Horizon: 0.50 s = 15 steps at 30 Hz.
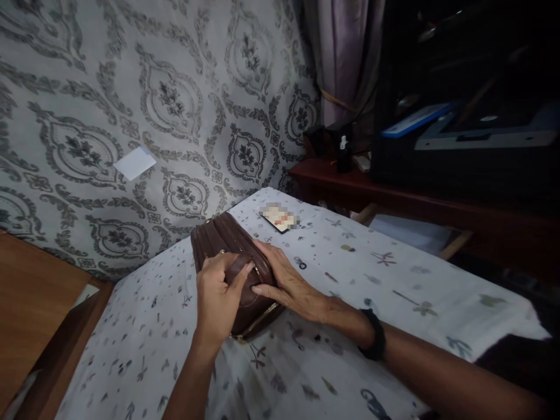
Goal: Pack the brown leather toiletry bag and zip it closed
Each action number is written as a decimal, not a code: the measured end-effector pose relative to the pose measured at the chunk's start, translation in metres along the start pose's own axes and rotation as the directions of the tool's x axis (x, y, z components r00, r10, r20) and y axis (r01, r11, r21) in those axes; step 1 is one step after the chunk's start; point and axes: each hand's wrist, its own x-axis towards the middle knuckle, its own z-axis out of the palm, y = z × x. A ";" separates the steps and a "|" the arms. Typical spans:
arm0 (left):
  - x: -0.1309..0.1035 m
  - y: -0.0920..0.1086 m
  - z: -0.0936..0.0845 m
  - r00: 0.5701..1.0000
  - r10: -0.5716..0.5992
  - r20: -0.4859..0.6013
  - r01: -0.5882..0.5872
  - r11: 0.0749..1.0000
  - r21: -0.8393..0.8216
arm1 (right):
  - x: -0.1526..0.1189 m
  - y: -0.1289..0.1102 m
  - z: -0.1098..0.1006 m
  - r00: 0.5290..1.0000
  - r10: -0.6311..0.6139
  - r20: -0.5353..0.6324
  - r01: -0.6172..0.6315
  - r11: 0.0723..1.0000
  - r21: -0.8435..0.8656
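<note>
A brown leather bag (214,236) with gold-coloured zips lies on a white cloth (144,309) printed with small leaves and flowers. With fingers and thumb, my left hand (217,297) grips a leather strap or flap on the bag's upper face; the fingertips are partly hidden. My right hand (300,289) holds the bag's right side, its thumb on the front face and its fingers along the far edge. A zip (262,321) curves round the end of the bag closest to me. A dark band circles my right wrist.
A phone (280,218) with a lit, blurred screen lies on the cloth beyond the bag. An open drawer (455,242) juts from the dark red shelf (315,172) at right, where a small dark bottle (344,156) stands. Patterned wallpaper (170,99) borders the far left side.
</note>
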 end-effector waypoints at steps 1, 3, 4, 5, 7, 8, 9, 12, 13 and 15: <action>0.000 0.000 0.000 1.000 0.000 0.003 0.000 1.000 -0.004 | 0.000 0.000 0.000 1.000 -0.003 0.002 0.003 1.000 0.000; 0.000 -0.001 0.000 1.000 -0.001 0.012 0.001 1.000 -0.013 | 0.000 0.001 0.000 1.000 -0.003 0.009 0.003 1.000 0.001; 0.000 -0.001 0.000 1.000 -0.003 0.017 0.003 1.000 -0.018 | 0.000 0.001 0.000 1.000 -0.005 0.011 0.005 1.000 0.001; 0.000 -0.001 -0.001 1.000 -0.006 0.022 0.006 1.000 -0.021 | 0.000 0.001 0.000 1.000 -0.004 0.013 0.004 1.000 0.002; 0.000 0.000 -0.002 0.999 -0.013 0.036 0.013 1.000 -0.023 | 0.000 0.000 -0.001 1.000 0.002 0.017 -0.002 1.000 0.002; 0.000 0.000 -0.002 0.999 -0.018 0.044 0.019 1.000 -0.021 | 0.000 0.000 -0.001 1.000 0.002 0.017 -0.002 1.000 0.003; 0.000 0.000 -0.002 0.998 -0.025 0.050 0.026 1.000 -0.017 | 0.000 0.000 -0.001 1.000 0.001 0.016 -0.001 1.000 0.005; 0.000 0.000 -0.003 0.997 -0.050 0.063 0.051 0.999 -0.006 | -0.001 0.001 -0.001 1.000 0.001 0.017 -0.001 1.000 0.013; 0.000 0.000 -0.003 0.996 -0.059 0.070 0.060 0.998 -0.003 | -0.001 0.001 -0.001 1.000 0.002 0.018 -0.002 1.000 0.015; 0.000 -0.001 -0.003 0.993 -0.077 0.088 0.077 0.997 0.010 | -0.001 0.001 -0.001 1.000 0.008 0.023 -0.009 1.000 0.019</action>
